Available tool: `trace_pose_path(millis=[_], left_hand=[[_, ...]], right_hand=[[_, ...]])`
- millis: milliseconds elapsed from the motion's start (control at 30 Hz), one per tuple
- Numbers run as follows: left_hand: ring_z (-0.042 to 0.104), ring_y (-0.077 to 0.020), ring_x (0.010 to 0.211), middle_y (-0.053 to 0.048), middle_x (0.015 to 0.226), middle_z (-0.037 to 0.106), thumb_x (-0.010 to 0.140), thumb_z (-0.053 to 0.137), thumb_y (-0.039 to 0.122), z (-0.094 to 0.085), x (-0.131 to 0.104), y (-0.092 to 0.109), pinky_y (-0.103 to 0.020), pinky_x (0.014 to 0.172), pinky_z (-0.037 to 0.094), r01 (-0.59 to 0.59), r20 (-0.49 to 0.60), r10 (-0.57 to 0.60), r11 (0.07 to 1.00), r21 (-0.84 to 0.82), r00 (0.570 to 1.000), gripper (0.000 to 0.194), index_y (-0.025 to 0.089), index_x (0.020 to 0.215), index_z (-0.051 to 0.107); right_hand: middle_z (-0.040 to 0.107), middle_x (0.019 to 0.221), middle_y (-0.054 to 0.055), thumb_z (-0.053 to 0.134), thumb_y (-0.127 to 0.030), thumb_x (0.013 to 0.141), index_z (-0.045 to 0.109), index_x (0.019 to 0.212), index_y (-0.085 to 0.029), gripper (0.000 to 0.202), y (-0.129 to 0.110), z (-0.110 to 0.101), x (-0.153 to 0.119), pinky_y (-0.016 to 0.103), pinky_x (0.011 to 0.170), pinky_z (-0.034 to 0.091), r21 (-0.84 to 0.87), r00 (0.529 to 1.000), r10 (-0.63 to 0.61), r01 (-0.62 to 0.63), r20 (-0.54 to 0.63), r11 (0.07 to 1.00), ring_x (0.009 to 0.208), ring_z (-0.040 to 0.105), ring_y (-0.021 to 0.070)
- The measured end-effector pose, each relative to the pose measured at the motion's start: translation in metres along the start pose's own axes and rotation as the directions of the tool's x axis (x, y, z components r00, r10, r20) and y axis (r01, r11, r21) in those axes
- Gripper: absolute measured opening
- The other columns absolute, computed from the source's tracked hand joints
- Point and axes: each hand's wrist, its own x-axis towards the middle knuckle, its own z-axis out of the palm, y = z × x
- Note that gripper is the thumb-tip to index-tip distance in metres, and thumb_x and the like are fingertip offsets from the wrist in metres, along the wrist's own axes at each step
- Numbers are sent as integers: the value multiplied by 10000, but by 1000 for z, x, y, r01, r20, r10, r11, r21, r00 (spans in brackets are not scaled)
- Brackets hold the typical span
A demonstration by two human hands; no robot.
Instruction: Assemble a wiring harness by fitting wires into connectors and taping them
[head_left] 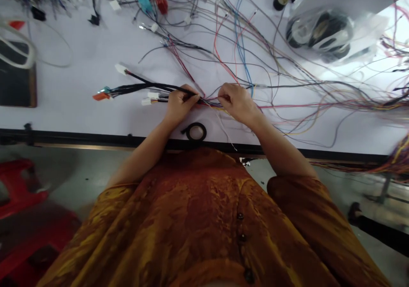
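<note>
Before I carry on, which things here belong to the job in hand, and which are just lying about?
Likely in use:
- taped wire bundle, held in the left hand
- loose wires running past the right hand
- black tape roll, nearby

Apparently lying about:
- upper red connector
- clear plastic bag
- red stool

wire bundle (150,85) partly hidden by left hand (179,104), red stool (25,198) cut off

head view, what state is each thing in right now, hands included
Left hand: fingers shut on the wire bundle
Wire bundle: black-covered at left, separate coloured wires at right
Right hand: fingers curled in at the wires, grip unclear
Black tape roll: lying flat, short end sticking out
Clear plastic bag: filled, dark contents showing, closure unclear
</note>
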Motion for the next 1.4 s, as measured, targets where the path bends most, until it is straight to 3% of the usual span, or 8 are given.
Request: trace_pose_path(millis=[167, 300, 500, 833, 1000, 1133, 1267, 1400], left_hand=[[701, -178, 601, -32, 729, 692, 847, 696, 406, 3, -1, -1, -272, 543, 554, 19, -40, -19, 1000, -12, 999, 235, 200, 875, 586], [702, -178, 617, -31, 735, 690, 837, 711, 423, 4, -4, 3, -276, 560, 560, 17, -80, -18, 1000, -21, 997, 257, 205, 861, 577], [687, -156, 627, -18, 724, 694, 831, 722, 432, 2, -4, 7, -251, 546, 545, 59, -86, -58, 998, 6, 995, 256, 216, 839, 584], [680, -155, 656, -30, 748, 681, 834, 732, 429, -2, -5, 10, -273, 609, 567, 17, -53, -14, 998, 59, 999, 257, 206, 797, 611], [675, -144, 620, -20, 751, 700, 816, 739, 357, -1, -7, 10, -277, 625, 573, 2, 13, -3, 1000, 30, 1000, 184, 202, 828, 640], [658, -140, 638, -15, 740, 710, 831, 682, 253, -4, -7, 6, -297, 694, 584, -31, 73, 24, 995, 97, 997, 54, 201, 834, 667], [694, -170, 813, -49, 909, 749, 801, 681, 193, -9, -9, 9, -336, 839, 585, -117, 99, 103, 983, 143, 990, 16, 206, 798, 672], [683, -184, 902, -38, 911, 737, 762, 727, 179, -9, -9, 10, -354, 914, 564, -164, 70, 153, 968, 189, 986, 67, 222, 748, 677]], right_hand=[[710, 1002, 81, 630, -374, 910, 670, 1079, -161, 274, -14, 1, 1, 321, 757, 409, -39, 995, 69, -66, 72, 997, 882, 613, 215], [731, 1093, 126, 605, -288, 931, 668, 1141, -160, 254, -30, 14, 3, 334, 737, 436, -177, 987, 143, -129, 72, 976, 922, 657, 250], [762, 975, 119, 568, -229, 953, 711, 1066, -179, 190, -28, 24, 5, 344, 709, 453, -242, 991, 128, -116, 37, 963, 845, 684, 252], [733, 1001, 116, 467, -192, 956, 674, 1126, -163, 269, -26, 15, 13, 398, 839, 479, -84, 992, 110, -114, -54, 990, 950, 668, 275], [678, 1260, 116, 508, -188, 902, 574, 1284, -172, 388, -14, 28, 22, 349, 791, 543, 267, 998, 11, 4, -56, 964, 902, 678, 194], [673, 1275, 118, 514, -246, 913, 554, 1306, -188, 399, -3, 33, 35, 312, 713, 564, 462, 1000, 26, -29, 12, 886, 828, 687, 154], [685, 1270, 130, 485, -208, 926, 559, 1294, -162, 378, -4, 40, 50, 324, 771, 574, 425, 998, 60, -56, 3, 904, 948, 700, 185], [673, 1325, 120, 449, -110, 890, 531, 1337, -171, 459, -5, 50, 50, 373, 976, 543, 270, 995, 27, 0, -98, 963, 1207, 642, 215]])
